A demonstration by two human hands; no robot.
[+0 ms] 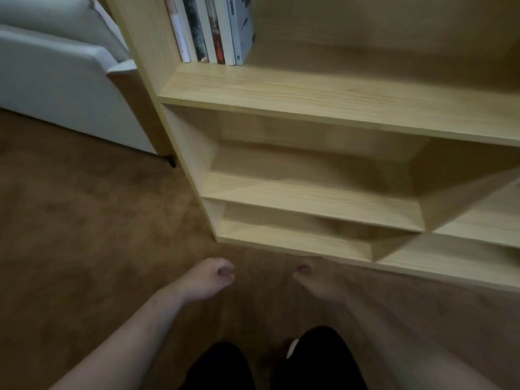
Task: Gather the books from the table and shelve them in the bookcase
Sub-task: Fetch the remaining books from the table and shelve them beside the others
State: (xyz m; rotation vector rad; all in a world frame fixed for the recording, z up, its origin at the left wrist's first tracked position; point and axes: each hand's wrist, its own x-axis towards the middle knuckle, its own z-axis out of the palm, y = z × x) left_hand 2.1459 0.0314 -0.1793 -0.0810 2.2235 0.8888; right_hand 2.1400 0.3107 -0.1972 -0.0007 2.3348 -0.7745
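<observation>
brown carpet (84,220) before the bookcase (309,108); left hand (206,281) and right hand (316,284) hang, fingers loosely curled.

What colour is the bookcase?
The bookcase is light yellowish wood with visible grain; the head view shows it.

Ahead of the left hand (208,280) and right hand (315,282), the bookcase (309,91) is showing pale, matt, grained wood, its books (213,29) gleaming in smooth, glossy paper covers. Beneath them the carpet (84,220) is looking matt and softly napped.

A white sofa (56,80) stands on brown carpet (84,220).
</observation>
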